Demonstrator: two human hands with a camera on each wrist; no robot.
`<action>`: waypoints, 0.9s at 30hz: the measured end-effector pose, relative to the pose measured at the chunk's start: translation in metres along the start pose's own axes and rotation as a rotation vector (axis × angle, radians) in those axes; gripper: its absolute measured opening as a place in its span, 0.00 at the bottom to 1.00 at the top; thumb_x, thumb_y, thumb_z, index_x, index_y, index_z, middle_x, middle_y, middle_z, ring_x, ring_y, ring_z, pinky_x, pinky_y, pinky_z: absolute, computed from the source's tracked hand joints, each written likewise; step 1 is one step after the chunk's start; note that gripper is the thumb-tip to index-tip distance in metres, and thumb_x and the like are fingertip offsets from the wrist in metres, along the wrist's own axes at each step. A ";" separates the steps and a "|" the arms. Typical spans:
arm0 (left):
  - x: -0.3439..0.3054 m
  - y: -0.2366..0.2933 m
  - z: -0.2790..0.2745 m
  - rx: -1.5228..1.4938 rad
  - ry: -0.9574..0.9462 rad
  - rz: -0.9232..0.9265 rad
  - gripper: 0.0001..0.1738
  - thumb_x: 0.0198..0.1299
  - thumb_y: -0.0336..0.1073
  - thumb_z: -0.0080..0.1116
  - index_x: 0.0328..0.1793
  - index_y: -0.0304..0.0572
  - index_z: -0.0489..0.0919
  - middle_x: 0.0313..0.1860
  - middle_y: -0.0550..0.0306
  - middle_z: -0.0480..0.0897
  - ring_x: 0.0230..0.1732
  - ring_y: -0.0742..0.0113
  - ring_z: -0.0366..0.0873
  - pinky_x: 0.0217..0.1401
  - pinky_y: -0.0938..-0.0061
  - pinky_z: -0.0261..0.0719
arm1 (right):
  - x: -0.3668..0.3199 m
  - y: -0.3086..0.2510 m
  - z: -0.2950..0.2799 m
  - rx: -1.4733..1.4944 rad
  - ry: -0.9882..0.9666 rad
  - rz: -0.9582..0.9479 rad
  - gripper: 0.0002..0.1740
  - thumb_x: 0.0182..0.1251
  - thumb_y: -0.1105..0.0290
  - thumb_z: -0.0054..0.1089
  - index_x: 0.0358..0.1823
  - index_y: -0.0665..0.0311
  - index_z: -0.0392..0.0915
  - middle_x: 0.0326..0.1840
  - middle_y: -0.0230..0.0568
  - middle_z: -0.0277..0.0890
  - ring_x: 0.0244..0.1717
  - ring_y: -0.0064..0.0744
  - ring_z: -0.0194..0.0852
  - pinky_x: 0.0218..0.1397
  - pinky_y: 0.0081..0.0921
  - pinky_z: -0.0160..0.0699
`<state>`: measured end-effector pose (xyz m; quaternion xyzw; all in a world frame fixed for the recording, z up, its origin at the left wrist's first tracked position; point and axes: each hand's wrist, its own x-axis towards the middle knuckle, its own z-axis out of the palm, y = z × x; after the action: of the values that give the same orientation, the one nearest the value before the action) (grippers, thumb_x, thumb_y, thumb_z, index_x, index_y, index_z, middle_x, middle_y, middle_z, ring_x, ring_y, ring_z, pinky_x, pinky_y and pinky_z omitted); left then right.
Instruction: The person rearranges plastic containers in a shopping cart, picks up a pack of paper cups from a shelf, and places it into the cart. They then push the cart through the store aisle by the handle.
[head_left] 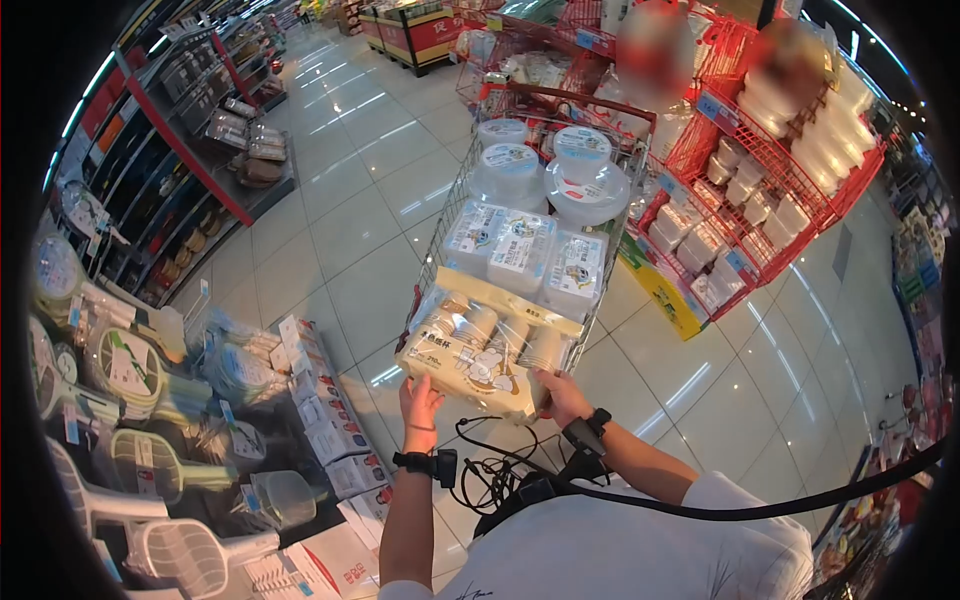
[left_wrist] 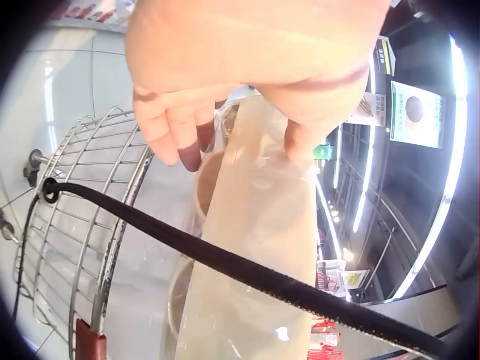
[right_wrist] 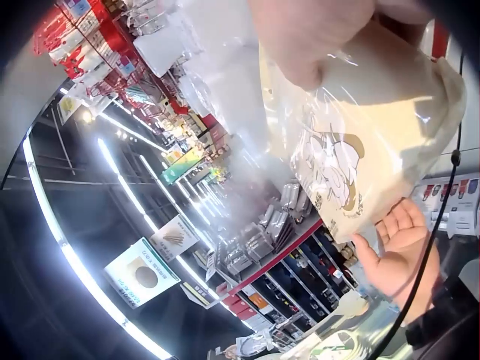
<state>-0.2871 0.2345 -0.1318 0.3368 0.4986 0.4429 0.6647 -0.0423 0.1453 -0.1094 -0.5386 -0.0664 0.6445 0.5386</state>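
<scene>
A clear-wrapped, cream package of paper cups (head_left: 465,352) lies tilted over the near end of the shopping cart, its cartoon print facing up. My right hand (head_left: 568,400) grips its near right corner; in the right wrist view that hand (right_wrist: 315,37) has its thumb against the wrapper (right_wrist: 382,135). At the near left corner is my left hand (head_left: 421,408), palm up, fingers loosely extended and touching the package. From the left wrist, the left hand's (left_wrist: 247,67) thumb and fingers lie on either side of the package edge (left_wrist: 251,217).
Stacked clear plastic tubs (head_left: 585,190) and boxes (head_left: 520,250) fill the cart beyond the package. A red wire display (head_left: 740,200) stands to the right, with shelves of goods (head_left: 140,370) on the left. A black cable (left_wrist: 225,262) crosses before the left wrist camera. Tiled floor (head_left: 340,220) runs left of the cart.
</scene>
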 end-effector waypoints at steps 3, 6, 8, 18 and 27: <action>0.005 -0.014 -0.010 -0.070 -0.008 -0.028 0.28 0.63 0.54 0.53 0.63 0.49 0.64 0.57 0.56 0.74 0.55 0.60 0.74 0.53 0.67 0.68 | -0.002 0.002 -0.006 -0.077 0.027 0.002 0.21 0.65 0.60 0.56 0.52 0.68 0.68 0.43 0.41 0.74 0.36 0.32 0.75 0.37 0.33 0.76; -0.001 -0.021 -0.017 -0.206 0.098 -0.091 0.35 0.62 0.60 0.52 0.67 0.47 0.61 0.59 0.52 0.73 0.58 0.56 0.72 0.55 0.65 0.67 | -0.009 0.005 -0.010 -0.091 0.044 -0.014 0.19 0.65 0.62 0.55 0.51 0.68 0.68 0.40 0.39 0.73 0.37 0.32 0.74 0.39 0.31 0.75; 0.007 -0.041 -0.039 -0.255 0.075 -0.112 0.36 0.62 0.60 0.51 0.67 0.46 0.59 0.60 0.48 0.70 0.56 0.53 0.72 0.58 0.61 0.66 | -0.018 0.001 -0.010 -0.107 0.027 -0.023 0.18 0.65 0.63 0.55 0.50 0.67 0.69 0.41 0.39 0.73 0.38 0.32 0.74 0.41 0.30 0.75; -0.008 -0.086 -0.047 -0.381 0.147 -0.230 0.35 0.62 0.63 0.48 0.65 0.45 0.62 0.61 0.52 0.67 0.61 0.55 0.67 0.63 0.60 0.62 | -0.017 -0.001 -0.047 -0.055 0.000 -0.006 0.17 0.67 0.62 0.54 0.50 0.65 0.67 0.45 0.41 0.71 0.47 0.34 0.72 0.51 0.32 0.75; -0.063 -0.102 -0.011 -0.369 0.269 -0.261 0.37 0.66 0.57 0.44 0.71 0.39 0.57 0.63 0.50 0.68 0.60 0.54 0.68 0.61 0.60 0.66 | -0.006 -0.036 -0.104 0.096 0.021 0.024 0.26 0.67 0.59 0.56 0.57 0.67 0.58 0.50 0.48 0.64 0.49 0.42 0.70 0.54 0.39 0.76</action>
<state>-0.2791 0.1379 -0.2025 0.0807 0.5325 0.4775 0.6942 0.0591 0.1036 -0.1245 -0.5195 -0.0232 0.6478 0.5566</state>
